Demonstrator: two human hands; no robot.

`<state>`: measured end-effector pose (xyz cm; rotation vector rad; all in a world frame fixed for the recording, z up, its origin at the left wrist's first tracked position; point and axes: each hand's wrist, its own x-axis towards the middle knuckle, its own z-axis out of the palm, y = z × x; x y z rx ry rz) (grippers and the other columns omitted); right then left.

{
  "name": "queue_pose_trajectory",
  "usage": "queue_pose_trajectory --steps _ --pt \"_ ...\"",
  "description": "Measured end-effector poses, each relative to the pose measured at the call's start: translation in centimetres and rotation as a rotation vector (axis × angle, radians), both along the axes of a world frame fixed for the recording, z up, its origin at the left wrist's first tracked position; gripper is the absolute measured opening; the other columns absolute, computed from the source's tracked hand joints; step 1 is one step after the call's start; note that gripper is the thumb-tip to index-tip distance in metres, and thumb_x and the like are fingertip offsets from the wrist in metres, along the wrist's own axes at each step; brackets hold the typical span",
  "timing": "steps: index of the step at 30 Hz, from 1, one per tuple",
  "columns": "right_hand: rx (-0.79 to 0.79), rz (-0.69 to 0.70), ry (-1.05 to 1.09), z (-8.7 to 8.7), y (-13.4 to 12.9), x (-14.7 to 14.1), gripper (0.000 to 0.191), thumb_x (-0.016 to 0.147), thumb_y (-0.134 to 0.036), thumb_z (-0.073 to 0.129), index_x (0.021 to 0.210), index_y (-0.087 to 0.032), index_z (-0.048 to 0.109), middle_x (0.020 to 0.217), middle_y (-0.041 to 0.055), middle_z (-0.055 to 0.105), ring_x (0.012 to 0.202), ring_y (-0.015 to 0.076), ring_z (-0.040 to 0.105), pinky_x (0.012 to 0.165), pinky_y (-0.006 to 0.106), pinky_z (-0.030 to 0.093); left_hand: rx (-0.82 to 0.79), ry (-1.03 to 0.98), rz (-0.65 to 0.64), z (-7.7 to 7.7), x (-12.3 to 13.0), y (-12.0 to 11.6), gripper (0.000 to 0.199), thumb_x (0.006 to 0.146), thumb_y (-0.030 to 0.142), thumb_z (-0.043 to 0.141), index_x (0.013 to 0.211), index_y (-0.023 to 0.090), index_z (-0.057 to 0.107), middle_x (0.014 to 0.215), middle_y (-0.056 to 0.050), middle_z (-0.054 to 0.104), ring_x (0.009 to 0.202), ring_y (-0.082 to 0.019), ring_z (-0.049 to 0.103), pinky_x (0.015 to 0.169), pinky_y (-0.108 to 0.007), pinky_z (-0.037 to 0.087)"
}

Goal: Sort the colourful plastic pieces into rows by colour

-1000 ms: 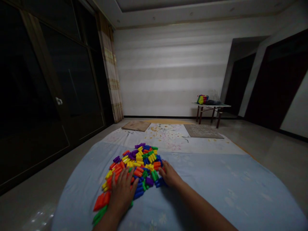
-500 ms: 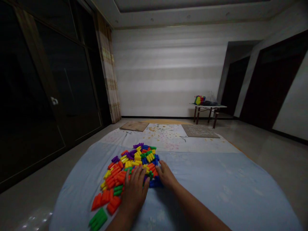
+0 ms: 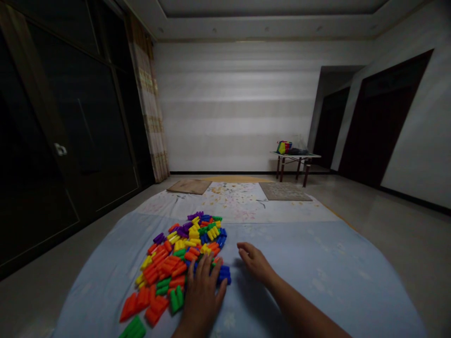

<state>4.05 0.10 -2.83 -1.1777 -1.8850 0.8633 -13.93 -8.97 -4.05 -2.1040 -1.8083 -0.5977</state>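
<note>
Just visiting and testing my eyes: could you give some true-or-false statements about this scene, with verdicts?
1. The left hand is over the colourful blocks. True.
2. The right hand grips a block. False: it is apart from the colourful blocks, with nothing visible in it.
3. The near cloth is light blue. True.
4. The curtain hangs at the right. False: it's at the left.
5. A flat brown rectangle lies beyond the colourful blocks. True.

Smooth, glossy plastic blocks [image 3: 169, 265], matt, lightly creased cloth [image 3: 299, 263]; matt fabric curtain [image 3: 147, 94], smooth, faintly glossy floor [image 3: 387, 218]
</note>
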Motion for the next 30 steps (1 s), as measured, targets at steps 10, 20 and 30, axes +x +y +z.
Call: queue_pose_trajectory --steps 10,20,30 --pt "0.166 -0.282 -0.148 -3.4 -0.3 8.9 0.03 0.08 -0.031 0.044 0.099 -0.015 0.063 0.1 0.0111 0.064 0.097 0.0204 0.058 0.091 0.033 0.043 -0.27 -0.067 -0.071 2.8 2.9 0.7 0.027 0.081 0.034 0.045 0.102 0.029 0.062 0.119 -0.004 0.059 0.118 -0.021 0.046 0.108 -0.052 0.017" --pt "0.198 -0.281 -0.181 -4.3 -0.5 10.5 0.03 0.08 -0.029 0.044 0.102 -0.018 0.061 0.101 0.0103 0.062 0.1 0.021 0.055 0.093 0.035 0.041 -0.291 -0.058 -0.032 3.3 0.6 -0.4 0.022 0.075 0.028 0.049 0.091 0.029 0.064 0.114 0.0 0.062 0.118 -0.021 0.045 0.109 -0.051 0.005" --pt "0.177 -0.299 -0.163 -4.1 -0.5 10.2 0.028 0.081 -0.029 0.042 0.097 -0.018 0.062 0.098 0.0095 0.063 0.097 0.0202 0.057 0.09 0.032 0.042 -0.229 0.065 0.057 3.7 4.4 12.0 0.048 0.08 0.039 0.038 0.122 0.019 0.051 0.139 -0.011 0.04 0.13 -0.026 0.03 0.109 -0.05 0.005"
